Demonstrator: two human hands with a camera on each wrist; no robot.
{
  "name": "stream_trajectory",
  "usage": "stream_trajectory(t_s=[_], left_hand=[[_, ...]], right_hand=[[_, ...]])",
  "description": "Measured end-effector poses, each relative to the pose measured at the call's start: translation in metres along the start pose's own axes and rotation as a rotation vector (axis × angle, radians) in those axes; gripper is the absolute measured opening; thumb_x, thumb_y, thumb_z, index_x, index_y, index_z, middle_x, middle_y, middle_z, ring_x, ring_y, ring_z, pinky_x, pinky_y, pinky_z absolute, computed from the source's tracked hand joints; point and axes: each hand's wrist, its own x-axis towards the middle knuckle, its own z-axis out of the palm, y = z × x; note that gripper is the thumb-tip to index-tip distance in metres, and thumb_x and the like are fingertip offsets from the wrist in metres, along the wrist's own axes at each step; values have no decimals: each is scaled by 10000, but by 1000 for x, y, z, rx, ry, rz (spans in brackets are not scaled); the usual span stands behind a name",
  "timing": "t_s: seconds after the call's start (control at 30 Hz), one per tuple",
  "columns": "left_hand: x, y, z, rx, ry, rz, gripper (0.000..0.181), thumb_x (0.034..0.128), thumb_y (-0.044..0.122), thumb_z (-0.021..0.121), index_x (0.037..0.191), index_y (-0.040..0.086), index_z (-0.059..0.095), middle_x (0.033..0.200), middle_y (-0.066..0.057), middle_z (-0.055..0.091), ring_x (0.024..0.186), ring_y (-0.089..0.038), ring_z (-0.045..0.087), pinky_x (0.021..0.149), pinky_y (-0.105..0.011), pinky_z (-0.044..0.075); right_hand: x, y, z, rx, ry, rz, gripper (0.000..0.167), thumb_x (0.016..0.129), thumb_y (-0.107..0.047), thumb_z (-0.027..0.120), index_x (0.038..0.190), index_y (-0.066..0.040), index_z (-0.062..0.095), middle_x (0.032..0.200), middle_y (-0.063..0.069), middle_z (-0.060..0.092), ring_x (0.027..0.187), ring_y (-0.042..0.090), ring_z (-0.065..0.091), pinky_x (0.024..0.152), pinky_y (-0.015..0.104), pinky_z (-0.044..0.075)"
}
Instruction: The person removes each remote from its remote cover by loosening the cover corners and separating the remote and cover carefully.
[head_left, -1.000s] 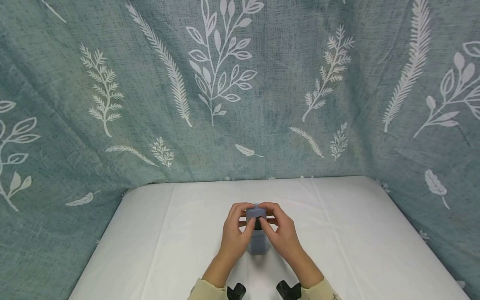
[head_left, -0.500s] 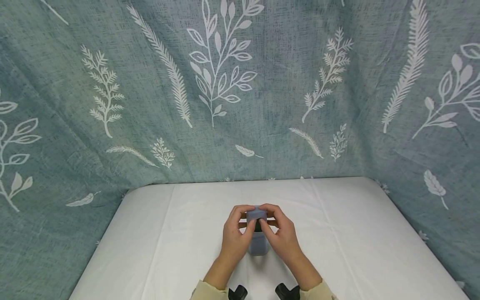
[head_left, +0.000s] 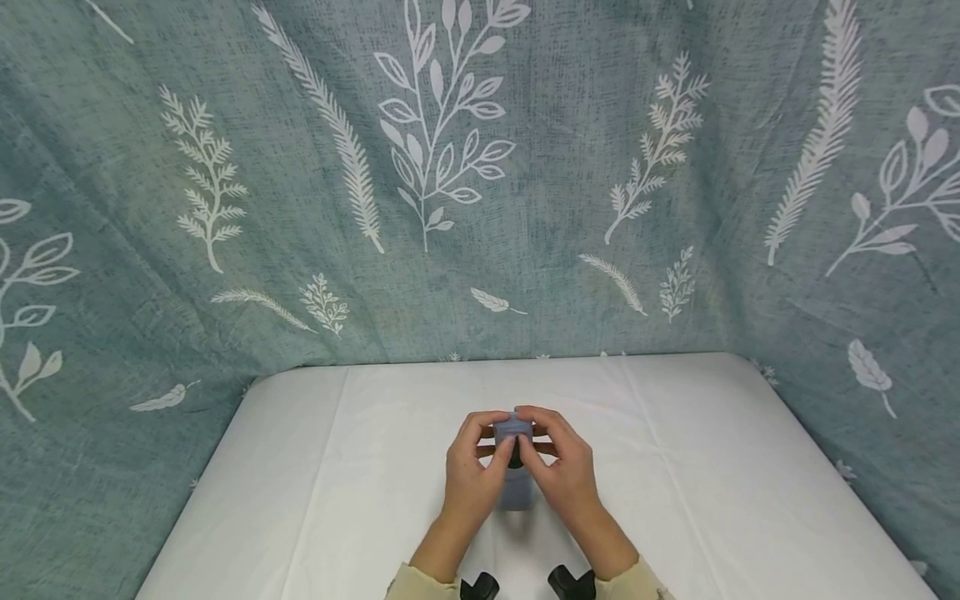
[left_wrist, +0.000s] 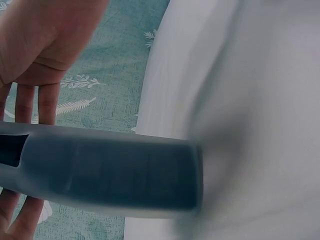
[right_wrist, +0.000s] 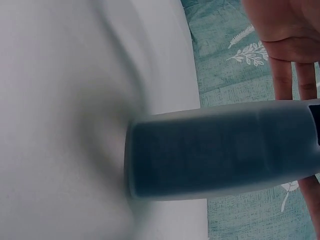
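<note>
A blue-grey container (head_left: 516,490) with a dark opening or patch near its top is held between both hands at the middle of the table. My left hand (head_left: 471,475) grips its upper part from the left, and my right hand (head_left: 564,471) grips it from the right, thumbs close together at the dark patch. The left wrist view shows the container's smooth side (left_wrist: 110,170) with fingers behind it. From the right wrist, the same container (right_wrist: 215,150) appears with its base near the white cloth. Its top is partly hidden by fingers.
A white cloth (head_left: 360,500) covers the table. Behind it hangs a green-blue curtain (head_left: 555,275) with white leaf prints. Black wrist devices (head_left: 480,586) show at both light sleeves (head_left: 423,583).
Both hands stay on the container. The thumbs and the dark patch sit slightly lower than before, and the wrists are a little closer together.
</note>
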Motion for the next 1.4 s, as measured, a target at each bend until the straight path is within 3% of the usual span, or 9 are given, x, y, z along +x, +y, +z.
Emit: stream_trajectory(t_s=[0.2, 0.33, 0.5, 0.63, 0.8, 1.0, 1.2, 1.4], left_hand=[[0, 1, 1, -15, 29, 7, 249, 915, 58, 695, 1143, 152, 660, 1086, -26, 688, 921, -165, 688, 702, -281, 618], [0, 2, 3, -10, 48, 9, 255, 909, 43, 699, 1137, 151, 668, 1078, -31, 697, 911, -190, 693, 705, -284, 617], [-1, 2, 7, 20, 92, 59, 274, 858, -29, 723, 1105, 79, 677, 1044, -86, 709, 868, -258, 702, 664, -328, 624], [-1, 2, 8, 43, 109, 92, 275, 834, -68, 729, 1085, 27, 671, 1015, -125, 707, 835, -293, 700, 635, -349, 623], [-2, 2, 7, 68, 109, 89, 245, 879, 14, 729, 1105, 90, 672, 1045, -59, 710, 867, -234, 704, 659, -293, 615], [-5, 1, 4, 66, 109, 78, 239, 912, 113, 719, 1143, 143, 670, 1074, -17, 707, 905, -210, 706, 692, -278, 615], [-8, 1, 3, 90, 103, 76, 250, 909, 132, 718, 1153, 155, 667, 1073, -1, 707, 920, -187, 706, 712, -263, 614], [-8, 1, 2, 104, 103, 131, 242, 910, 125, 708, 1150, 121, 672, 1063, -21, 712, 926, -181, 718, 767, -292, 620]], right_hand=[[1, 0, 1, -38, 30, -57, 316, 856, 42, 700, 1131, -111, 686, 1181, 76, 703, 870, 181, 710, 671, 182, 594], [1, 1, 2, -102, 75, -146, 282, 835, 37, 679, 1091, -79, 690, 1163, 85, 709, 855, 197, 729, 635, 226, 605], [3, 3, 6, -159, 136, -273, 189, 857, -18, 640, 1035, -40, 698, 1140, 94, 718, 822, 192, 740, 593, 232, 598], [5, 2, 6, -159, 158, -297, 182, 859, -16, 635, 1020, -46, 714, 1120, 84, 730, 794, 172, 738, 593, 224, 595], [5, -1, 5, -126, 167, -245, 215, 818, 42, 663, 991, -73, 722, 1085, 65, 751, 825, 186, 749, 617, 205, 597], [5, -7, 3, -73, 147, -122, 206, 836, 54, 698, 963, -107, 722, 1039, 61, 773, 849, 199, 756, 647, 163, 588], [5, -10, -1, -25, 134, -30, 197, 860, 37, 705, 966, -126, 732, 1002, 48, 782, 853, 83, 744, 654, 134, 575], [6, -11, -3, 21, 126, 22, 162, 892, 25, 691, 993, -97, 729, 944, 70, 778, 844, -28, 703, 655, 122, 570]])
